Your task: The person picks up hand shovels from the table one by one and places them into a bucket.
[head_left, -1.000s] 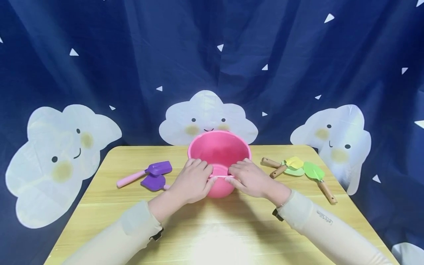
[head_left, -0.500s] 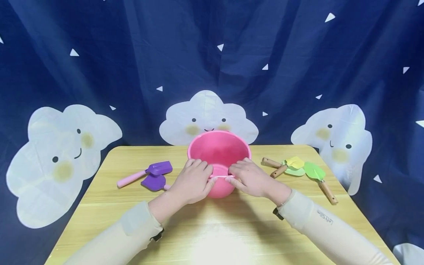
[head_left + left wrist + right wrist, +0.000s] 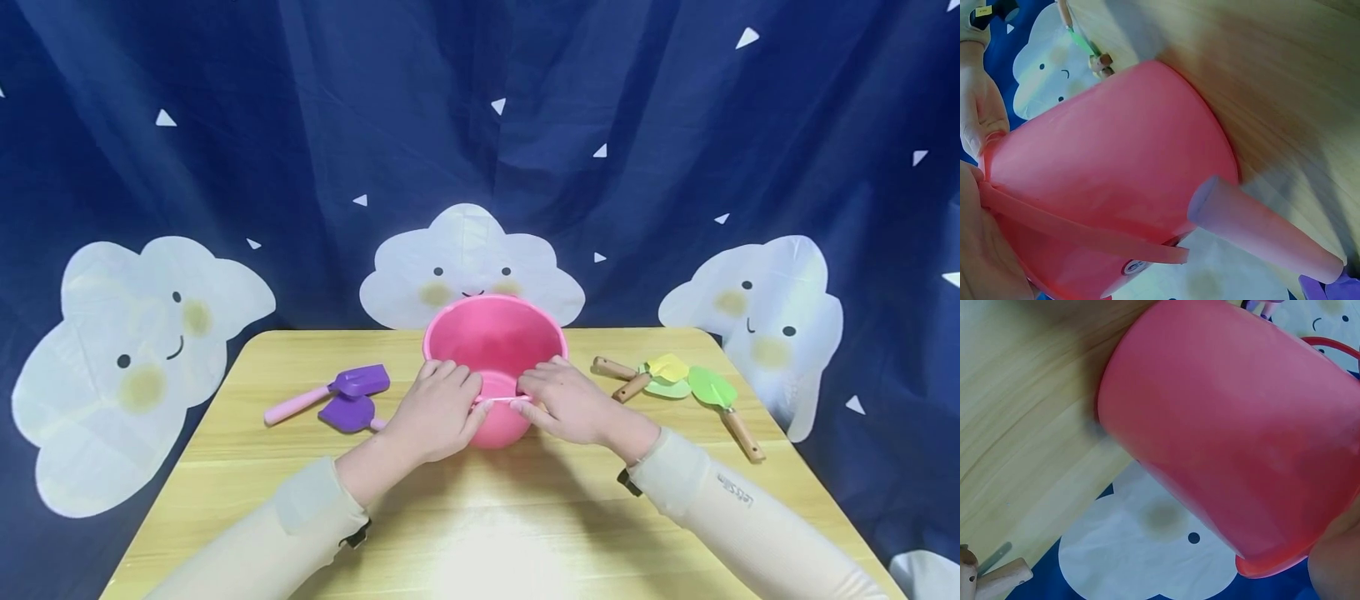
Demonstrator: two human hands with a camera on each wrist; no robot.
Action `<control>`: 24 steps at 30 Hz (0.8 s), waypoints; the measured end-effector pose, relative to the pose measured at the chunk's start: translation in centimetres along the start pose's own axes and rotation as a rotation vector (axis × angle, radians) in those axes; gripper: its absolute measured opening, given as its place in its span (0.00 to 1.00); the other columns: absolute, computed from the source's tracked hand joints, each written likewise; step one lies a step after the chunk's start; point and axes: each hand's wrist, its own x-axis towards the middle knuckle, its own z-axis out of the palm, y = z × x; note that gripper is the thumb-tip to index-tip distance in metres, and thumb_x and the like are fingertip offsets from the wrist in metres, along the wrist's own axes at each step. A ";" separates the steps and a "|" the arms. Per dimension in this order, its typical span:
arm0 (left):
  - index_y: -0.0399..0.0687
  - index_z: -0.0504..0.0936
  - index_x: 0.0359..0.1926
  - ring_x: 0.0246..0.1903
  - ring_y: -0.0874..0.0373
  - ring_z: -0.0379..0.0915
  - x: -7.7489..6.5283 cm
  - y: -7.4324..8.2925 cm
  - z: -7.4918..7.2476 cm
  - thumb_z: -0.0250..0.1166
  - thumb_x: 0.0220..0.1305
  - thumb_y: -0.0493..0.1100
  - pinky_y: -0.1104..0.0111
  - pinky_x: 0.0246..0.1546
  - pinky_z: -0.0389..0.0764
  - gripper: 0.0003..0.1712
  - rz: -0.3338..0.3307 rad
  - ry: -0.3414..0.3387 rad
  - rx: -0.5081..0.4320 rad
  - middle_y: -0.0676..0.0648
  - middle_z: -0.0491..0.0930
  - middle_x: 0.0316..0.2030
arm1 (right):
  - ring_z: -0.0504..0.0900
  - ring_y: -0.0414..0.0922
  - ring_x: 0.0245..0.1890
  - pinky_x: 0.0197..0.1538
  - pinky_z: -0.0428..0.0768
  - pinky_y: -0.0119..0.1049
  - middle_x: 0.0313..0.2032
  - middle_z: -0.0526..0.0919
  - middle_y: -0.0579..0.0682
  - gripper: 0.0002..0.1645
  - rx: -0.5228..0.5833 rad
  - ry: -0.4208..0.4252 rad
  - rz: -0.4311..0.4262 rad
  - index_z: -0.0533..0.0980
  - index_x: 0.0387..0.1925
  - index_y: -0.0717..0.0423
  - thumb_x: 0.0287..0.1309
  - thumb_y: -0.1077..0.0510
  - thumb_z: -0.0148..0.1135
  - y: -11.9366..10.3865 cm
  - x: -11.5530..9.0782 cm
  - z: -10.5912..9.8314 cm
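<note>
A pink bucket (image 3: 501,429) stands at the middle of the table, its mouth tilted toward me in the head view. My left hand (image 3: 435,410) grips the near rim on the left, fingers over the edge into the bucket and thumb outside. The right hand (image 3: 572,402) holds the same rim from the right in the same way. Both thumbs nearly meet at the front. In the left wrist view the bucket's handle (image 3: 1079,230) hangs along its outer wall beside the left hand. The fingertips are hidden inside the bucket.
Left of the bucket lie a purple shovel (image 3: 363,381) with a pink handle and a purple spade (image 3: 349,412). At right are a yellow trowel (image 3: 667,367), a pale green trowel (image 3: 669,389) and a green trowel (image 3: 711,387), wooden-handled. A blue curtain (image 3: 480,125) hangs behind the table.
</note>
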 end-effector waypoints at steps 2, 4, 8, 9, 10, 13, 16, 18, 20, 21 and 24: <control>0.51 0.73 0.39 0.38 0.54 0.65 0.0 0.0 0.0 0.46 0.73 0.58 0.59 0.52 0.63 0.18 0.000 0.004 0.001 0.52 0.70 0.32 | 0.68 0.38 0.30 0.44 0.66 0.38 0.24 0.67 0.35 0.15 0.002 -0.001 -0.005 0.70 0.28 0.43 0.71 0.43 0.54 0.1 0.1 0.0; 0.52 0.72 0.38 0.38 0.55 0.65 0.0 0.0 0.1 0.46 0.73 0.58 0.59 0.52 0.63 0.18 -0.001 0.007 0.000 0.52 0.69 0.32 | 0.68 0.38 0.30 0.44 0.66 0.38 0.25 0.68 0.35 0.14 0.004 -0.004 -0.005 0.71 0.29 0.43 0.70 0.44 0.55 0.2 0.1 0.0; 0.52 0.72 0.38 0.38 0.55 0.65 0.1 0.0 0.1 0.46 0.72 0.58 0.59 0.51 0.63 0.18 -0.006 0.010 -0.002 0.52 0.70 0.32 | 0.68 0.39 0.30 0.44 0.66 0.38 0.25 0.68 0.35 0.13 0.008 -0.016 -0.001 0.71 0.29 0.43 0.70 0.44 0.55 0.2 0.1 0.0; 0.52 0.73 0.38 0.38 0.55 0.66 0.1 0.0 0.2 0.47 0.72 0.58 0.59 0.52 0.63 0.18 -0.007 0.010 -0.001 0.52 0.70 0.32 | 0.68 0.39 0.30 0.44 0.66 0.38 0.25 0.68 0.35 0.13 0.010 -0.018 -0.001 0.71 0.29 0.43 0.70 0.45 0.55 0.2 0.1 0.0; 0.51 0.73 0.39 0.38 0.55 0.66 0.1 0.0 0.1 0.47 0.72 0.58 0.59 0.52 0.63 0.18 -0.009 0.011 0.000 0.52 0.70 0.32 | 0.68 0.39 0.30 0.44 0.66 0.38 0.25 0.68 0.35 0.13 0.011 -0.018 -0.001 0.71 0.29 0.43 0.70 0.45 0.56 0.2 0.1 -0.1; 0.51 0.74 0.40 0.39 0.55 0.66 0.2 0.0 0.2 0.47 0.73 0.59 0.59 0.52 0.64 0.19 -0.013 0.013 0.002 0.52 0.71 0.33 | 0.68 0.39 0.30 0.45 0.66 0.38 0.25 0.68 0.35 0.13 0.010 -0.016 -0.005 0.71 0.29 0.43 0.70 0.45 0.56 0.2 0.2 -0.2; 0.50 0.75 0.41 0.39 0.55 0.66 0.2 0.1 0.1 0.46 0.73 0.59 0.58 0.53 0.64 0.20 -0.016 0.012 -0.001 0.52 0.72 0.33 | 0.68 0.39 0.30 0.45 0.66 0.39 0.24 0.67 0.36 0.14 0.013 -0.013 -0.010 0.70 0.29 0.44 0.70 0.44 0.55 0.2 0.2 -0.2; 0.50 0.75 0.41 0.39 0.55 0.67 0.2 0.1 0.1 0.46 0.73 0.59 0.58 0.53 0.64 0.20 -0.018 0.008 -0.003 0.52 0.72 0.34 | 0.68 0.39 0.30 0.45 0.66 0.39 0.24 0.67 0.36 0.15 0.014 -0.012 -0.011 0.69 0.28 0.44 0.71 0.44 0.54 0.2 0.2 -0.3; 0.50 0.75 0.41 0.39 0.55 0.67 0.1 0.1 0.1 0.47 0.72 0.59 0.58 0.53 0.64 0.20 -0.019 0.004 -0.005 0.52 0.72 0.34 | 0.68 0.40 0.30 0.45 0.66 0.39 0.24 0.67 0.36 0.15 0.016 -0.013 -0.010 0.68 0.28 0.44 0.70 0.44 0.54 0.2 0.2 -0.2; 0.50 0.75 0.41 0.39 0.55 0.67 0.1 0.2 0.0 0.47 0.72 0.58 0.58 0.53 0.64 0.19 -0.019 0.002 -0.006 0.52 0.72 0.34 | 0.68 0.40 0.30 0.45 0.66 0.39 0.24 0.67 0.37 0.15 0.016 -0.014 -0.009 0.68 0.28 0.44 0.70 0.44 0.54 0.3 0.1 -0.2; 0.50 0.75 0.40 0.39 0.55 0.67 0.1 0.2 0.0 0.48 0.72 0.58 0.58 0.53 0.63 0.19 -0.020 0.002 -0.006 0.52 0.72 0.34 | 0.68 0.40 0.30 0.45 0.66 0.39 0.24 0.67 0.37 0.15 0.014 -0.017 -0.006 0.68 0.28 0.44 0.70 0.45 0.54 0.3 0.1 -0.1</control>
